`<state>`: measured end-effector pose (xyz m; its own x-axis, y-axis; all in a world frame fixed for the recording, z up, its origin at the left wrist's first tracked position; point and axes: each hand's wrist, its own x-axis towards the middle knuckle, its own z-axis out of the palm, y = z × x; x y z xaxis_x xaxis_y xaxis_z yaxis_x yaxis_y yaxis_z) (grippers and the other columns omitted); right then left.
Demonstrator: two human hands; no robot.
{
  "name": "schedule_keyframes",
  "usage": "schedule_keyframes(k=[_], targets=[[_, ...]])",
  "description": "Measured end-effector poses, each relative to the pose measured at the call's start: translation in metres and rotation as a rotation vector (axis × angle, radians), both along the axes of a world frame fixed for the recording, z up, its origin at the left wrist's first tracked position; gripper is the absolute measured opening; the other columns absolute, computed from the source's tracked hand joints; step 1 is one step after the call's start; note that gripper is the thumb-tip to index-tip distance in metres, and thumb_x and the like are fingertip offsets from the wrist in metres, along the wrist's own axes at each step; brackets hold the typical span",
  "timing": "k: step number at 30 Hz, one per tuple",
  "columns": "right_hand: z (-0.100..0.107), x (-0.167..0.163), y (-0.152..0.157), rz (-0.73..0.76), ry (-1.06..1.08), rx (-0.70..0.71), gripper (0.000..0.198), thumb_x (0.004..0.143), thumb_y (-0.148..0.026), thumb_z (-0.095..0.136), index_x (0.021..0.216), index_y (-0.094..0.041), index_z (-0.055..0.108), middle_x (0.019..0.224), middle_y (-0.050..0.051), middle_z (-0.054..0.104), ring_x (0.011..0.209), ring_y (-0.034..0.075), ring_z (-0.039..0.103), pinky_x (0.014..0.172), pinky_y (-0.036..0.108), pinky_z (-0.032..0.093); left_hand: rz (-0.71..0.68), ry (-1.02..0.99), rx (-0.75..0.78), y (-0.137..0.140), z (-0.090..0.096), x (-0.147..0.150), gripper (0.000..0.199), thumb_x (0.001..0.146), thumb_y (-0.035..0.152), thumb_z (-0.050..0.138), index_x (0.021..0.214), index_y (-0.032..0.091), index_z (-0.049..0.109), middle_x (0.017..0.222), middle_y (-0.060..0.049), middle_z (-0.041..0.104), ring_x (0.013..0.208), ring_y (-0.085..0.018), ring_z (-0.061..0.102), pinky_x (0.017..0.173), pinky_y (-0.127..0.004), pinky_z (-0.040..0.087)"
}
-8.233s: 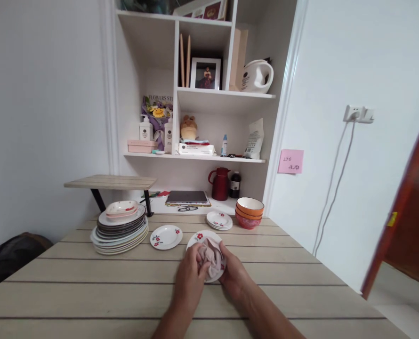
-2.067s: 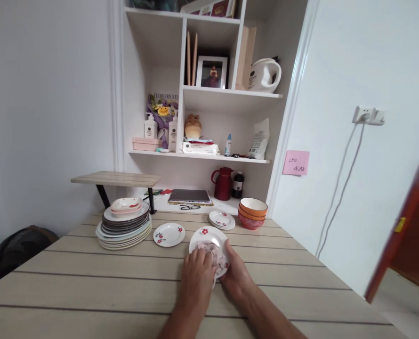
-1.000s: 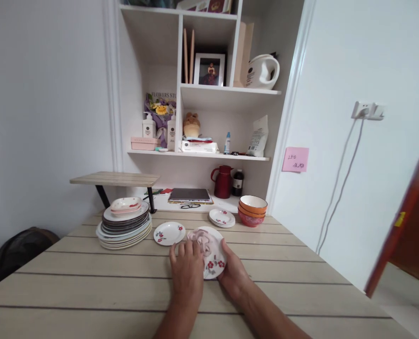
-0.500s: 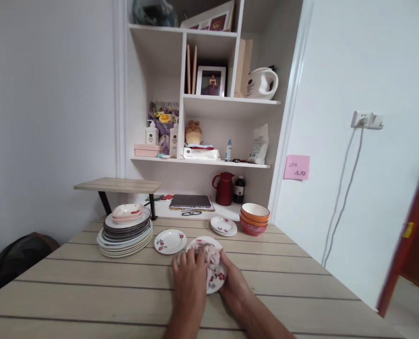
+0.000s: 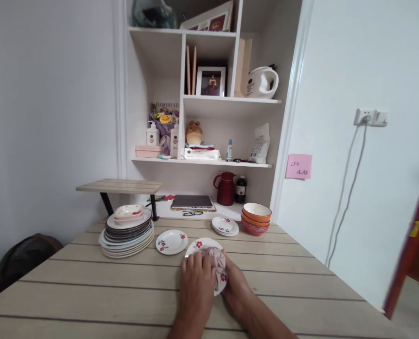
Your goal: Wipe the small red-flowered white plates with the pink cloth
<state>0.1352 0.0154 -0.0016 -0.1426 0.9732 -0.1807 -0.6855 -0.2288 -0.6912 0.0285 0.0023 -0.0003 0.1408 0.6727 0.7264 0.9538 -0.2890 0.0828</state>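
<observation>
A small white plate with red flowers (image 5: 197,246) is tilted above the table in front of me. My right hand (image 5: 238,286) grips its right edge, thumb near the rim and the other fingers hidden beneath. My left hand (image 5: 197,280) is closed on a crumpled pinkish cloth (image 5: 215,260), pressing it against the plate's face. To the left lies another flowered plate (image 5: 172,242), flat on the table. Behind, a short stack of similar small plates (image 5: 225,225) sits beside nested orange and red bowls (image 5: 256,217).
A tall stack of mixed plates (image 5: 126,234) topped by small pink-rimmed dishes (image 5: 128,211) stands at left, near a raised wooden stand (image 5: 119,185). At the back are a closed laptop (image 5: 192,201), eyeglasses (image 5: 193,213), a red jug (image 5: 225,189) and a dark bottle (image 5: 241,189).
My left hand has slid the cloth to the right and slightly down across the plate, uncovering a red flower near its upper left. My right hand keeps its grip on the edge.
</observation>
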Motion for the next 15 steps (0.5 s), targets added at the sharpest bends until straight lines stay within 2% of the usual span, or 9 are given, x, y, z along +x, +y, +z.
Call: schedule_keyframes(k=[3,5,11,15], targets=[[-0.002,-0.003,-0.002,-0.003,-0.066,0.012,0.047,0.089,-0.049,0.059,0.113,-0.01,0.068,0.104,0.013,0.076,0.089,0.023,0.072,0.081,0.032,0.054,0.15,-0.058,-0.02,0.0,0.009,-0.008,0.017,0.088,0.025,0.06,0.103,0.023,0.068,0.096,-0.005,0.064,0.096,-0.025,0.058,0.092,-0.048,0.042],[-0.003,-0.003,-0.001,-0.007,-0.057,0.002,0.047,0.09,-0.049,0.059,0.113,-0.009,0.067,0.1,0.013,0.076,0.086,0.023,0.073,0.079,0.033,0.054,0.19,-0.041,-0.009,-0.001,0.012,-0.011,0.017,0.089,0.024,0.058,0.103,0.023,0.068,0.096,-0.006,0.064,0.098,-0.026,0.058,0.096,-0.05,0.04],[-0.002,0.003,0.006,-0.03,0.06,-0.034,0.042,0.094,-0.046,0.052,0.109,-0.01,0.067,0.096,0.013,0.077,0.084,0.022,0.073,0.08,0.034,0.055,0.085,0.089,0.056,-0.001,0.0,-0.004,0.025,0.089,0.017,0.057,0.111,0.024,0.068,0.1,-0.004,0.065,0.097,-0.023,0.059,0.102,-0.05,0.039],[-0.003,0.006,0.009,0.011,0.115,0.011,0.04,0.095,-0.045,0.051,0.103,-0.011,0.07,0.092,0.011,0.077,0.081,0.021,0.073,0.081,0.034,0.055,-0.012,0.027,0.083,0.001,-0.007,0.0,0.035,0.086,0.018,0.062,0.12,0.026,0.064,0.113,-0.006,0.063,0.105,-0.023,0.057,0.1,-0.047,0.042]])
